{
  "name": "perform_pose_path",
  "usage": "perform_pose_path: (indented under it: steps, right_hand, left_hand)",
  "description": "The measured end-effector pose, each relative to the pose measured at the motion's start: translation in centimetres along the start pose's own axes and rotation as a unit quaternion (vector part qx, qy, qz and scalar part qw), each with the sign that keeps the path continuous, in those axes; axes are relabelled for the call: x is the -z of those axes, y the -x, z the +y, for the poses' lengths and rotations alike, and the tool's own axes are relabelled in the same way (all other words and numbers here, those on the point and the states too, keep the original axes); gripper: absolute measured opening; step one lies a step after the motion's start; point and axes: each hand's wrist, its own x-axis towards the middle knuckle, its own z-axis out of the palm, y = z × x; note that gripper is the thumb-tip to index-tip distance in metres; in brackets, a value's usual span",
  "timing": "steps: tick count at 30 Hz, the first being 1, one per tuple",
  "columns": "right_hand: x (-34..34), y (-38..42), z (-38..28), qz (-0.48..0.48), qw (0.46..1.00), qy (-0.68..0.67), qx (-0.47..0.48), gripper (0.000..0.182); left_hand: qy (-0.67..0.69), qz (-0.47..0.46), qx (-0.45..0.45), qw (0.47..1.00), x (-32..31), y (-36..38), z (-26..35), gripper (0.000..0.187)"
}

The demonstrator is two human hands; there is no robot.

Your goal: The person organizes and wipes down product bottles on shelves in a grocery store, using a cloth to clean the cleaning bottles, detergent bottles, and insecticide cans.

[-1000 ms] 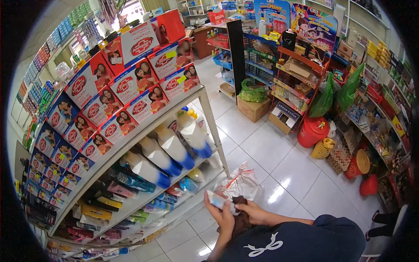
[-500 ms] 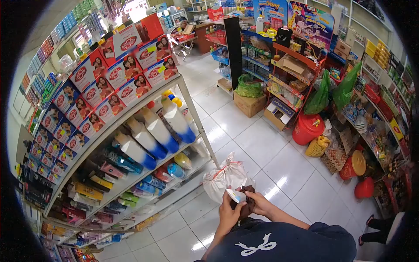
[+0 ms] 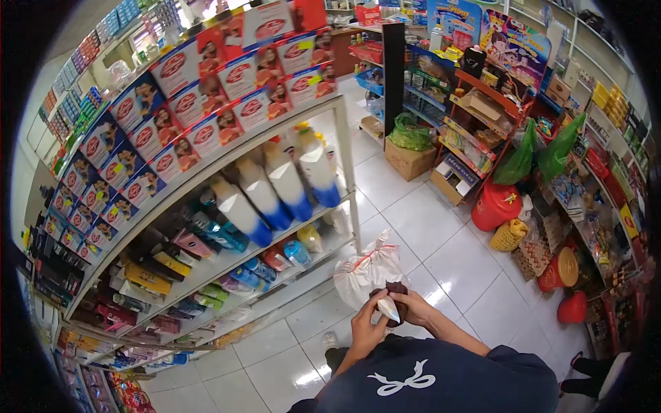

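Note:
My left hand [image 3: 368, 326] is closed around a small white piece with blue print [image 3: 387, 309], perhaps a packet. A dark brown, soft-looking thing [image 3: 396, 292] lies against it, and my right hand [image 3: 419, 309] grips its right side. Its exact kind cannot be made out. Both hands meet in front of my dark shirt [image 3: 441, 375], which bears a white bow print. Just beyond them a white tied sack [image 3: 359, 277] stands on the floor, apart from my fingers as far as I can see.
A shelf unit [image 3: 348, 141] on the left carries red-and-white boxes [image 3: 200, 103] and white-and-blue bottles [image 3: 318, 168]. To the right are a red bucket [image 3: 497, 205], a yellow basket [image 3: 509, 237] and a snack rack [image 3: 475, 134]. Another person's legs [image 3: 593, 375] show at lower right.
The view has shifted closer to the left shelf, which looks larger. My hands have turned the brown thing and the white piece, which now points downward between them.

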Motion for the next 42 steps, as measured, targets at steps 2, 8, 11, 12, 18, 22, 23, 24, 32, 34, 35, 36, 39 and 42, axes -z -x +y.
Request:
perform_pose_path:
  steps: [2, 8, 11, 12, 18, 22, 23, 24, 32, 34, 35, 36, 39, 42]
  right_hand:
    - [-2.6, -1.3, 1.0, -0.032, 0.998, -0.027, -0.037, 0.031]
    - [-12.2, -7.7, 7.4, -0.036, 0.991, 0.079, -0.102, 0.031]
    - [-17.6, -9.9, 10.9, 0.003, 0.976, 0.207, -0.069, 0.029]
    - [-18.3, -11.5, 12.6, -0.009, 0.966, 0.255, -0.044, 0.029]
    - [-22.7, -14.1, 18.7, -0.016, 0.944, 0.323, -0.066, 0.038]
    - [-22.0, -15.7, 20.6, 0.031, 0.963, 0.235, -0.126, 0.051]
    - [-21.5, -16.2, 20.8, 0.036, 0.973, 0.178, -0.145, 0.053]
    - [-21.2, -16.2, 20.9, 0.044, 0.978, 0.121, -0.167, 0.055]
    - [-33.0, -16.7, 20.2, -0.180, 0.705, 0.615, 0.303, 0.059]
    - [-35.9, -17.8, 20.8, -0.189, 0.743, 0.573, 0.290, 0.048]
    - [-36.6, -18.3, 21.6, -0.145, 0.779, 0.555, 0.253, 0.043]
    - [-37.3, -18.7, 22.3, -0.099, 0.812, 0.533, 0.215, 0.038]
    - [-42.3, -20.0, 24.6, 0.011, 0.832, 0.444, 0.333, 0.032]
    - [-44.4, -22.9, 26.8, 0.081, 0.784, 0.483, 0.380, 0.031]
  left_hand:
    - [0.050, 0.005, 0.055, 0.997, 2.8, -0.1, -0.2, 0.043]
    - [-0.074, 0.045, 0.074, 0.994, 14.4, 2.1, -3.5, 0.039]
    - [-0.140, 0.096, -0.029, 0.985, 20.6, 2.7, -3.5, 0.038]
    - [-0.157, 0.140, -0.032, 0.977, 22.5, 3.2, -4.0, 0.038]
    - [-0.239, 0.397, -0.030, 0.886, 33.6, 4.8, -6.6, 0.038]
    - [-0.171, 0.529, 0.005, 0.831, 39.3, 4.5, -6.5, 0.036]
    - [-0.130, 0.560, 0.028, 0.817, 39.9, 4.3, -6.1, 0.034]
    - [-0.127, 0.561, 0.036, 0.817, 40.0, 4.5, -6.2, 0.033]
    - [-0.120, 0.319, 0.124, 0.932, 39.3, 5.4, -5.9, 0.045]
    - [-0.061, 0.285, 0.106, 0.951, 41.4, 5.3, -6.1, 0.046]
    - [-0.035, 0.259, 0.074, 0.962, 43.3, 5.4, -6.1, 0.046]
    - [-0.008, 0.231, 0.044, 0.972, 45.5, 5.4, -6.0, 0.046]
    - [-0.011, 0.161, 0.015, 0.987, 52.1, 6.7, -5.7, 0.046]
    - [-0.045, 0.143, 0.032, 0.988, 58.0, 9.1, -6.7, 0.039]
